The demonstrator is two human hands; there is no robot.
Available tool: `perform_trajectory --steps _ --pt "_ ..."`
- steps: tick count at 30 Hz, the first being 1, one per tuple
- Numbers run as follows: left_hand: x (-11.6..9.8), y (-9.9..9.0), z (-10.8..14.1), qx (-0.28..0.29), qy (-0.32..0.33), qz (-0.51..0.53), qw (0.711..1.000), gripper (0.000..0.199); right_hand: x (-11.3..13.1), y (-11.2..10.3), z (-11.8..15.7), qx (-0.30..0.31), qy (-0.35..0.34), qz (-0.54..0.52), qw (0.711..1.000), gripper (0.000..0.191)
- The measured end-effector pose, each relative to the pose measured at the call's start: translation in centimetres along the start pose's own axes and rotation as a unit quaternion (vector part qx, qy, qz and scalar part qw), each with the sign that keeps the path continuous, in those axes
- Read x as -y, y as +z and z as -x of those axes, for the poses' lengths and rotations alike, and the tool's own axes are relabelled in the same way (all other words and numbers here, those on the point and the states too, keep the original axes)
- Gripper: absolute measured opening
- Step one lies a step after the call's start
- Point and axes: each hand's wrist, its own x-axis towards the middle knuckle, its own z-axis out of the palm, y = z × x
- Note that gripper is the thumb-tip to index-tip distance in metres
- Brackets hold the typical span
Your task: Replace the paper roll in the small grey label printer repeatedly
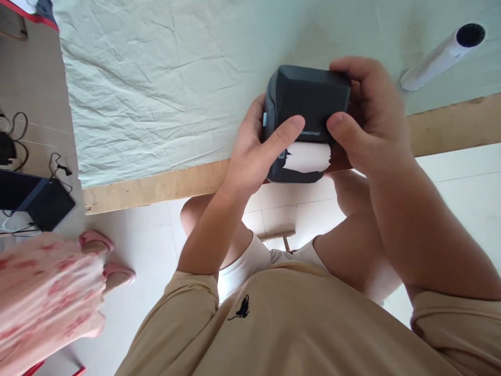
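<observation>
A small black printer (309, 102) is held above the front edge of the table, with a torn strip of white paper (309, 158) sticking out of its near side. My left hand (260, 141) grips its left side, thumb on top beside the printed lettering and the other fingers hidden behind. My right hand (370, 112) wraps round the right side, its thumb at the near right corner and its index finger over the far right corner. A pale blue button shows on the printer's left flank.
A white tube (442, 57) with a dark end stands tilted on the green cloth (156, 78) at the right. The table's wooden edge (156, 187) runs below my hands. At left are another person's pink clothing (50, 297), a black device (50, 202) and cables.
</observation>
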Motion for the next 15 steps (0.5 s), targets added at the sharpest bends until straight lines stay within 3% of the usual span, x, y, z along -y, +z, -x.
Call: perform_trajectory --steps 3,8,11,15 --pt "-0.2 0.2 0.0 -0.005 -0.008 0.012 1.0 0.046 -0.3 -0.2 0.0 -0.006 0.003 0.009 1.0 0.054" --pt "0.2 0.1 -0.4 -0.023 0.006 0.012 1.0 0.036 -0.3 -0.4 0.0 0.005 0.008 0.017 1.0 0.053" --pt "0.6 -0.3 -0.7 -0.012 0.018 0.0 1.0 0.041 -0.4 -0.4 -0.2 0.011 -0.008 0.032 0.999 0.055" --pt "0.9 -0.7 -0.6 0.026 0.043 -0.018 0.999 0.031 -0.3 -0.2 -0.3 -0.013 -0.024 0.05 0.998 0.057"
